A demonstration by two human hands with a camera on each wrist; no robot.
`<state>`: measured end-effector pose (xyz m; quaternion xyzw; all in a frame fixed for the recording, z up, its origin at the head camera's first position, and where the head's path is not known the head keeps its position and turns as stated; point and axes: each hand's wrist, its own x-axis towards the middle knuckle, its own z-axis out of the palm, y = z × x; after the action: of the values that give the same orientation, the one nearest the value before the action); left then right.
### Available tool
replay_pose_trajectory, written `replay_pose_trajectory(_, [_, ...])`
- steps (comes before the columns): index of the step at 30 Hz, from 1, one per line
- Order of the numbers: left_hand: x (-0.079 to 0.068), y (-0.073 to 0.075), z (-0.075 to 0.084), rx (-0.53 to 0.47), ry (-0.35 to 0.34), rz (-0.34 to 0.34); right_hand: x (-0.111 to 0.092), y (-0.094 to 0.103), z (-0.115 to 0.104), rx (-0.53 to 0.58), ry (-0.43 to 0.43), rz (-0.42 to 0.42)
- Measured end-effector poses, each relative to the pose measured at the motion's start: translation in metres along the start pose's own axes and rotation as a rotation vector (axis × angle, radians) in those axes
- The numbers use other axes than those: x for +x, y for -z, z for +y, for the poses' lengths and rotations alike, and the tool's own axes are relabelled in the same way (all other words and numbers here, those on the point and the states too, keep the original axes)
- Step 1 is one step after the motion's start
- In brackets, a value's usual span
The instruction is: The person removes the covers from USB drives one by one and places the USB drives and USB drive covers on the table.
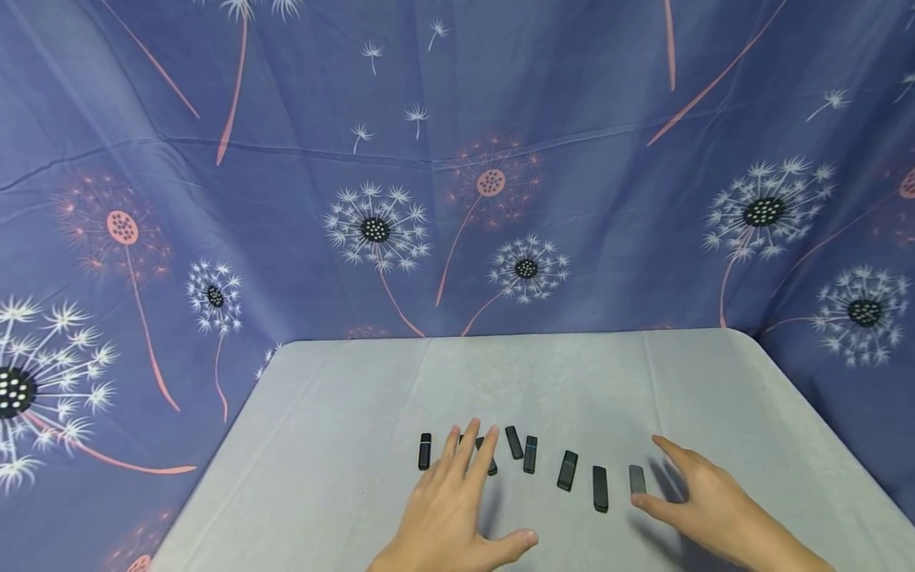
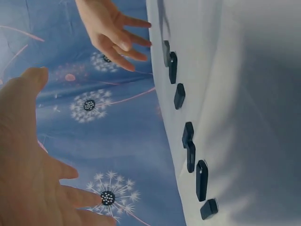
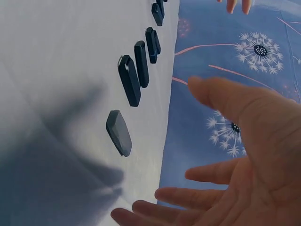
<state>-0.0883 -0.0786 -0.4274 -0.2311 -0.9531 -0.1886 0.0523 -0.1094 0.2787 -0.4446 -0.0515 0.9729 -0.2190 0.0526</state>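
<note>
In front of me a pale grey-white counter (image 1: 343, 413) with rounded far corners is stretching out, its top looking faintly creased. Small, slim, black oblong sticks (image 1: 600, 488) are lying directly on it in a loose, uneven row, some pointing askew, two resting just beside each other. A flat grey oblong stick (image 1: 638, 478) is lying at the row's right end.

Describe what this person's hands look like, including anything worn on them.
The left hand and the right hand are bare, with slim fingers; no glove, ring or marking shows on either. No sleeve comes into view.
</note>
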Motion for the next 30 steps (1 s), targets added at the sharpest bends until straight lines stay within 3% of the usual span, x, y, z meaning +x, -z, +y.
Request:
replay_pose_trajectory(4, [0.003,-0.001,0.005,-0.049,0.004,-0.012,0.005,0.003,0.001,0.045,-0.039,-0.057])
replay_pose_trajectory(16, [0.006,-0.008,0.016,-0.080,-0.023,-0.039,0.010,-0.003,0.005,0.083,-0.100,-0.043])
replay_pose_trajectory(30, [0.012,-0.022,0.019,-0.072,-0.100,0.010,0.014,-0.017,0.005,0.090,-0.177,-0.049])
